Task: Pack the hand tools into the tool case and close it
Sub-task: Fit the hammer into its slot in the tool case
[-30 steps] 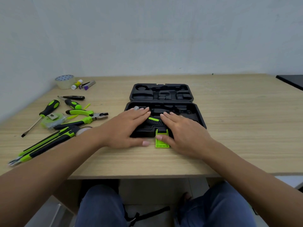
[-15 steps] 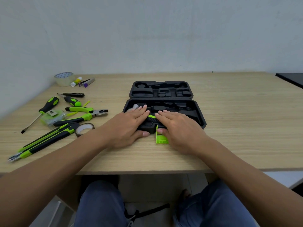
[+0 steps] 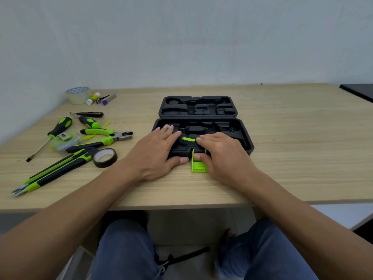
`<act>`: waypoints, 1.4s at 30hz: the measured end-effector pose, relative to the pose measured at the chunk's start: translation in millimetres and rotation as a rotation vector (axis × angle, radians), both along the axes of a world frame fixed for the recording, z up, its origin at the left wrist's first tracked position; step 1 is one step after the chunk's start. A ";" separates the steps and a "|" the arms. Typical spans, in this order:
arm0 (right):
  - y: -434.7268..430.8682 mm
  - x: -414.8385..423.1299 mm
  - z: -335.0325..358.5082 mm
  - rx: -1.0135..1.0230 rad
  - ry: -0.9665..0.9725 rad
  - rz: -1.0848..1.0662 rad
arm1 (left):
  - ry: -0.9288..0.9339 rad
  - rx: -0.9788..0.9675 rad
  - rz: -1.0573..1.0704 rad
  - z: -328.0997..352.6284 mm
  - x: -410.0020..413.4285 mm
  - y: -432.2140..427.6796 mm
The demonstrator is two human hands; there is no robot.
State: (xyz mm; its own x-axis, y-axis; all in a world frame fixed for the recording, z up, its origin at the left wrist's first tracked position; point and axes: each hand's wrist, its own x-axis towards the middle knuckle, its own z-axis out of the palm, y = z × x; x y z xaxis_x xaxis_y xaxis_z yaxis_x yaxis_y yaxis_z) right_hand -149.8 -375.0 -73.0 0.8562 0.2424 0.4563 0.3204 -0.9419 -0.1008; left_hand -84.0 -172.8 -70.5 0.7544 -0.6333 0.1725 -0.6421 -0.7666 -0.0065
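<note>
Okay, far left of my left hand (image 3: 159, 150): loose tools not yet packed. Screwdriver (image 3: 59, 126), pliers (image 3: 105, 134), long green-and-black tools (image 3: 56, 174) and black tape roll (image 3: 105, 158), all on the bench (image 3: 292, 148), well apart from the case. The tape roll was mostly behind my forearm a second ago and shows fully now. I'd say it hasn't moved; my arm and head shifted.

Left hand: fingers straight, close together, lying flat on the left part of the tool case (image 3: 245, 142) tray, thumb against the front wall. Holding nothing, just pressing.

Between both sets of fingers: black handle with green strip (image 3: 187, 140), lying in the tray, fingertips of both hands touching it.

Right hand (image 3: 220, 150): fingers straight, flat on the tray just right of that handle. The thumb touches the top of the green latch (image 3: 198, 165), which hangs open onto the bench. Beyond my fingers the lid half (image 3: 197, 106) lies flat open.

Change over the last second: hardly any. Both hands stayed on the same tool, same press. Judgement: it's being seated in its pocket, possibly a tight fit. Task is early: one tool in, the rest to the left to go, lid and latch last.
</note>
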 end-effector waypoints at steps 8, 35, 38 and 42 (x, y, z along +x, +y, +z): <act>-2.7 -7.1 5.6 0.060 0.017 -0.062 | 0.006 -0.035 0.060 0.4 -4.1 1.6; -2.0 -0.2 26.4 0.007 0.188 -0.057 | 0.072 -0.173 0.043 0.9 4.9 1.3; -2.2 2.1 30.4 0.016 0.199 -0.064 | 0.058 -0.186 0.060 -0.9 -0.2 1.2; 0.1 2.4 27.2 0.002 0.189 -0.081 | 0.014 -0.168 0.075 -5.6 -2.0 0.2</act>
State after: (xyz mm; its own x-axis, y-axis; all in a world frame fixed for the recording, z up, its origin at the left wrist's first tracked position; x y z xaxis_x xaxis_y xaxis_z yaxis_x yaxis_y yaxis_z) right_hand -147.4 -374.9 -45.7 0.9433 0.1682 0.2863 0.2185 -0.9636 -0.1540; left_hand -86.0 -172.6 -76.1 0.8013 -0.5384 0.2608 -0.5824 -0.8017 0.1344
